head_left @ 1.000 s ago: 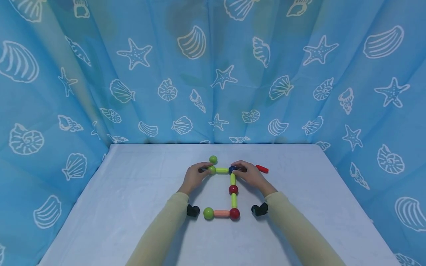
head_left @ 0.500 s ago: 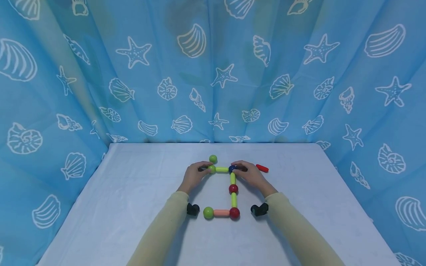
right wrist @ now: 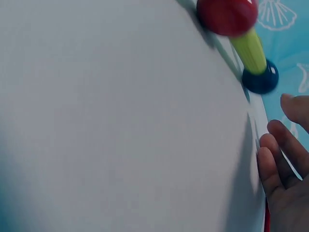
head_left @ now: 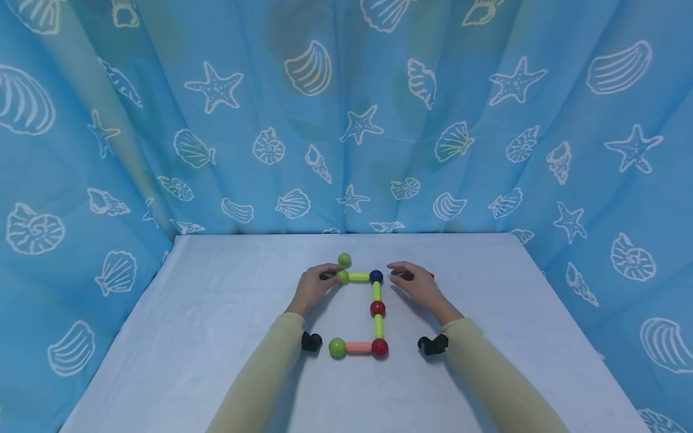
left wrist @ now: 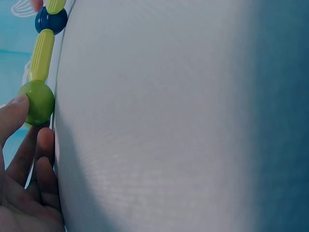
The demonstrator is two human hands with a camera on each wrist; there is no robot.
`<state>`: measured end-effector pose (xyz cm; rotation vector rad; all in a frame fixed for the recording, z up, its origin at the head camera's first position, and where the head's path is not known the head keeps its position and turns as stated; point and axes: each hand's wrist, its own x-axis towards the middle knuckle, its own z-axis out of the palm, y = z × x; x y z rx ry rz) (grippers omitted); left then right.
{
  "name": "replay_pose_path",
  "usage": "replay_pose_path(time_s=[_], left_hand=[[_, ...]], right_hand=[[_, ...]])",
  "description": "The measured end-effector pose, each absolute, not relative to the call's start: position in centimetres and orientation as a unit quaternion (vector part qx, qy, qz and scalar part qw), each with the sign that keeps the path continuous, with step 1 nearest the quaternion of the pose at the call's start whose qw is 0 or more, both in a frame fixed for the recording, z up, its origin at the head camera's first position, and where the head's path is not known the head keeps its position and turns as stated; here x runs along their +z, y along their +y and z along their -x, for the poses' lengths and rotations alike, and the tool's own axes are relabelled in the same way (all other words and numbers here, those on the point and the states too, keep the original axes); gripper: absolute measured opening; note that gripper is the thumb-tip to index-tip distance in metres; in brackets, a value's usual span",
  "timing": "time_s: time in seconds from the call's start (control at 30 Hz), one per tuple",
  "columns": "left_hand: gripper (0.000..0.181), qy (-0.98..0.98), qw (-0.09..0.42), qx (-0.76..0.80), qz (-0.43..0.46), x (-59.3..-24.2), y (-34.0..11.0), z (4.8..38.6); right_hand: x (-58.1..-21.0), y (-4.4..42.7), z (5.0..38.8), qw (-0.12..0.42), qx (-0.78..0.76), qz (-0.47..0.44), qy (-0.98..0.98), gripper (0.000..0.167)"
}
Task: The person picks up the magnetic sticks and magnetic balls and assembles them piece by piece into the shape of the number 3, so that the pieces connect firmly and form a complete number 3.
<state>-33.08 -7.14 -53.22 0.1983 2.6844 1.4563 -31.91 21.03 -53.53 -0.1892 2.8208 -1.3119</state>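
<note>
Thumb and fingers of my left hand (head_left: 313, 290) pinch a green ball (left wrist: 42, 102) at the far left end of a chain of balls and rods. A yellow-green rod (head_left: 359, 277) links that ball to a dark blue ball (head_left: 376, 276). From there the chain runs toward me through a yellow-green rod (head_left: 376, 291), a red ball (head_left: 378, 308), another such rod (head_left: 379, 326) and a second red ball (head_left: 380, 347). A salmon rod (head_left: 358, 347) and a green ball (head_left: 337, 347) finish the near side. My right hand (head_left: 422, 291), fingers loosely bent and holding nothing, hovers right of the blue ball, apart from it.
A loose green ball (head_left: 344, 260) lies just beyond my left fingertips. Behind my right hand a red rod (head_left: 432, 275) is mostly hidden. The white-covered table (head_left: 216, 337) ends at a blue shell-patterned curtain (head_left: 346, 150).
My right hand has let go of the blue ball and moved a little to the right, covering most of the red rod. The left hand still pinches the green ball.
</note>
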Motion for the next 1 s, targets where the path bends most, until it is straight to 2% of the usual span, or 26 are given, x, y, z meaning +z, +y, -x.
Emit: replay_pose_path(time_s=[0.4,0.7,1.0], left_hand=[[0.027,0.876,0.039,0.477,-0.058,-53.3,-7.2,33.0],[0.026,0.878,0.041,0.474,-0.056,-53.3,-7.0,33.0],[0.027,0.878,0.041,0.473,-0.058,-53.2,-7.0,32.9]], right_hand=[[-53.8,25.2,32.0,-0.093,-0.378,0.001,0.921,0.028],[-54.7,26.7,31.8,-0.056,-0.364,-0.044,0.929,0.03],[-54.7,26.9,30.9,-0.039,-0.359,-0.024,0.932,0.025]])
